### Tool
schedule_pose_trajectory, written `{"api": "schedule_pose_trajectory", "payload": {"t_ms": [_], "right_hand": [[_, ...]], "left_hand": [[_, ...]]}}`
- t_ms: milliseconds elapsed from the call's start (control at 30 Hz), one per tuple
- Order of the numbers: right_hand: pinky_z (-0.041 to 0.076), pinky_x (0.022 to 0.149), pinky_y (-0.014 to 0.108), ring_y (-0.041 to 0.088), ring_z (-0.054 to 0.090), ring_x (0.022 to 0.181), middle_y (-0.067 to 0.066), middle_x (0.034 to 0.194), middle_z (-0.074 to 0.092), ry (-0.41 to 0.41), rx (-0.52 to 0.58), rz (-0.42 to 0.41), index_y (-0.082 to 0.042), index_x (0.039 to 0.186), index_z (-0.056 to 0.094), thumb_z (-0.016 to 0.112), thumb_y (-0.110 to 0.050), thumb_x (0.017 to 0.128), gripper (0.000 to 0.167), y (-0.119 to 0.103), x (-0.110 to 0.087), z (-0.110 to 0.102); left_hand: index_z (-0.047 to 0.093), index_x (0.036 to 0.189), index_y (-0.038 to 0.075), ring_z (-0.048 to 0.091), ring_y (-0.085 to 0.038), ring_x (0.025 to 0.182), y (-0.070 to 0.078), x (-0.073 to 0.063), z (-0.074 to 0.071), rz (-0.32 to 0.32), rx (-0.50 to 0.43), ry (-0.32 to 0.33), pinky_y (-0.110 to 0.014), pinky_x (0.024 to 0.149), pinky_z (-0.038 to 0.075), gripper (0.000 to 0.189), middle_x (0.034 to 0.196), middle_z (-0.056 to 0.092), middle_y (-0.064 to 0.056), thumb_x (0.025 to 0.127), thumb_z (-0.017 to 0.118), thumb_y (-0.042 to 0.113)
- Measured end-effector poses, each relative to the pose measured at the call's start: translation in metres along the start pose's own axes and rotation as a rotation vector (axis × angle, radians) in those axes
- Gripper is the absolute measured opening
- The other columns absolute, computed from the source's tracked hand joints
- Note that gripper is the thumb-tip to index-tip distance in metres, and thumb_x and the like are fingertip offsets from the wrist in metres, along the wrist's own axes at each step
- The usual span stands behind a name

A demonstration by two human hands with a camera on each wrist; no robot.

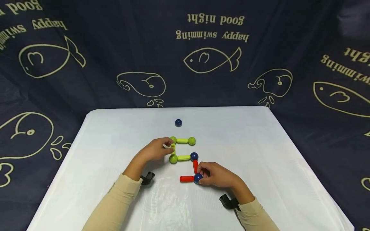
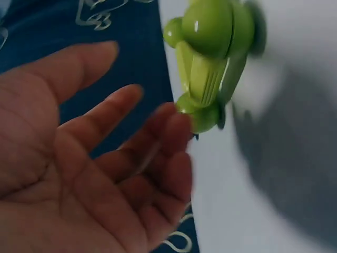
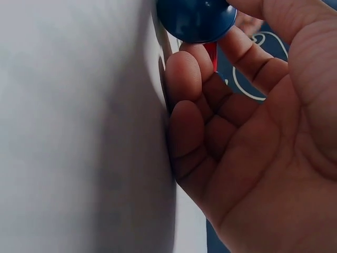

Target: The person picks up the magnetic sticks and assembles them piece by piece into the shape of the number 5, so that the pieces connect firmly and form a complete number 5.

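Green balls and rods form a bracket shape on the white table, with a lower green ball (image 1: pixel 173 159) at one corner and an upper right green ball (image 1: pixel 192 141) at one end. From it a yellow-green rod (image 1: pixel 184 158) reaches a blue ball (image 1: pixel 194 156). A red rod (image 1: pixel 195 166) runs down to a second blue ball (image 3: pixel 196 20), where another red rod (image 1: pixel 186 179) points left. My right hand (image 1: pixel 218 175) pinches this second blue ball between thumb and index finger. Beside the upright green rod (image 2: pixel 202 79), my left hand (image 1: pixel 157 149) has loosely bent fingers and an empty palm.
A loose blue ball (image 1: pixel 178 123) lies near the back of the white table (image 1: pixel 237 134). Behind and around the table hangs a dark blue cloth (image 1: pixel 144 38) with fish and whale drawings. Black bands (image 1: pixel 148 178) are on both wrists.
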State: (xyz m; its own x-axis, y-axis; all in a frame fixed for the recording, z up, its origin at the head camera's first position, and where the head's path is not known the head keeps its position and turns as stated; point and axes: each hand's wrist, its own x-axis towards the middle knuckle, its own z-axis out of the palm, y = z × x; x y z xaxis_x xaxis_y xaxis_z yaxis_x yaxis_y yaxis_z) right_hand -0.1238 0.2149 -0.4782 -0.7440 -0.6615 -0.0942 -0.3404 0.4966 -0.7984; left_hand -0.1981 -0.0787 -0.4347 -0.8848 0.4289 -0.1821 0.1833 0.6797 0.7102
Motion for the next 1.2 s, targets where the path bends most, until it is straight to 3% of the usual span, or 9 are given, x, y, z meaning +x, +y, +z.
{"api": "schedule_pose_trajectory", "payload": {"t_ms": [167, 333, 500, 633, 767, 967, 1100, 1200], "right_hand": [[0.045, 0.065, 0.025, 0.007, 0.052, 0.074, -0.006, 0.081, 0.055, -0.005, 0.027, -0.019, -0.017, 0.1, 0.06, 0.077, -0.019, 0.088, 0.021, 0.001, 0.001, -0.001], [0.045, 0.066, 0.025, 0.007, 0.052, 0.075, -0.006, 0.082, 0.056, -0.009, 0.041, -0.019, -0.018, 0.101, 0.06, 0.077, -0.019, 0.088, 0.021, 0.005, -0.001, -0.001], [0.046, 0.066, 0.025, 0.007, 0.053, 0.075, -0.006, 0.082, 0.057, 0.003, 0.027, -0.019, -0.019, 0.1, 0.06, 0.078, -0.018, 0.087, 0.022, 0.006, -0.002, -0.002], [0.046, 0.067, 0.025, 0.007, 0.053, 0.076, -0.006, 0.082, 0.057, 0.006, 0.03, -0.02, -0.02, 0.1, 0.06, 0.078, -0.018, 0.087, 0.022, 0.006, -0.001, -0.002], [0.045, 0.067, 0.024, 0.007, 0.052, 0.075, -0.007, 0.082, 0.057, 0.0, 0.036, -0.01, -0.021, 0.101, 0.061, 0.078, -0.018, 0.087, 0.022, 0.005, -0.001, -0.002], [0.045, 0.066, 0.025, 0.007, 0.053, 0.075, -0.006, 0.082, 0.057, -0.004, 0.052, 0.0, -0.019, 0.101, 0.061, 0.078, -0.019, 0.087, 0.022, 0.005, -0.002, -0.001], [0.045, 0.067, 0.025, 0.007, 0.053, 0.076, -0.007, 0.082, 0.057, 0.002, 0.044, 0.003, -0.02, 0.1, 0.061, 0.078, -0.019, 0.086, 0.022, 0.006, -0.002, 0.0], [0.046, 0.067, 0.025, 0.007, 0.053, 0.076, -0.007, 0.082, 0.057, 0.005, 0.04, 0.002, -0.021, 0.1, 0.06, 0.078, -0.017, 0.086, 0.023, 0.006, 0.0, 0.0]], "left_hand": [[0.062, 0.129, 0.005, 0.062, -0.028, 0.103, 0.006, 0.04, -0.017, 0.061, 0.04, 0.048, -0.04, 0.082, 0.051, 0.038, 0.12, 0.064, -0.016, 0.095, 0.066, 0.021], [0.059, 0.133, 0.005, 0.058, -0.033, 0.108, -0.001, 0.085, -0.018, 0.121, 0.107, 0.124, -0.043, 0.089, 0.048, 0.042, 0.126, 0.057, -0.022, 0.094, 0.069, 0.018], [0.053, 0.14, 0.008, 0.053, -0.033, 0.115, -0.008, 0.12, -0.019, 0.06, 0.116, 0.144, -0.045, 0.098, 0.043, 0.05, 0.132, 0.051, -0.021, 0.094, 0.068, 0.021], [0.051, 0.143, 0.01, 0.048, -0.034, 0.127, -0.011, 0.136, -0.019, -0.019, 0.047, 0.134, -0.046, 0.106, 0.038, 0.053, 0.139, 0.049, -0.02, 0.095, 0.067, 0.025], [0.051, 0.142, 0.011, 0.047, -0.032, 0.129, -0.015, 0.14, -0.015, -0.084, -0.011, 0.102, -0.045, 0.106, 0.038, 0.05, 0.14, 0.051, -0.018, 0.096, 0.065, 0.025], [0.058, 0.135, 0.008, 0.054, -0.03, 0.121, -0.016, 0.135, -0.008, -0.07, -0.015, 0.151, -0.042, 0.099, 0.044, 0.039, 0.13, 0.058, -0.016, 0.098, 0.062, 0.018], [0.059, 0.134, 0.009, 0.059, -0.029, 0.114, -0.014, 0.121, -0.01, -0.035, -0.112, 0.203, -0.04, 0.088, 0.05, 0.039, 0.127, 0.06, -0.013, 0.097, 0.066, 0.02], [0.059, 0.133, 0.01, 0.061, -0.028, 0.109, -0.012, 0.1, -0.014, 0.008, -0.175, 0.206, -0.039, 0.086, 0.051, 0.04, 0.126, 0.06, -0.011, 0.096, 0.067, 0.022]]}}
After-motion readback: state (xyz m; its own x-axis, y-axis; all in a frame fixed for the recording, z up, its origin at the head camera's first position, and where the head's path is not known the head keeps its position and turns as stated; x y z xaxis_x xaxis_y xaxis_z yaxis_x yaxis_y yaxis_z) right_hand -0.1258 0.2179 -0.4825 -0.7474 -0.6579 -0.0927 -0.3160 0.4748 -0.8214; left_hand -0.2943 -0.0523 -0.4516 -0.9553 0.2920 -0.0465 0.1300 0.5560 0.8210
